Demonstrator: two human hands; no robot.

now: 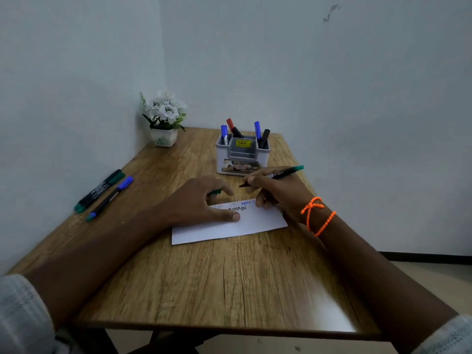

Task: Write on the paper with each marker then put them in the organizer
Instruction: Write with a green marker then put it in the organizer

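A white paper (245,226) with blue and dark scribbles along its far edge lies on the wooden table (229,277). My right hand (278,192) grips an uncapped green marker (281,173), its tip just beyond the paper's far edge. My left hand (201,200) rests on the paper's left part, thumb flat on it, with the green cap (215,192) under its curled fingers. Behind stands a grey organizer (242,155) holding several markers. A green marker (101,190) and a blue marker (111,198) lie at the table's left.
A white pot of white flowers (164,118) stands in the far left corner against the wall. Walls close in on the left and behind the table. An orange bead bracelet (316,215) is on my right wrist.
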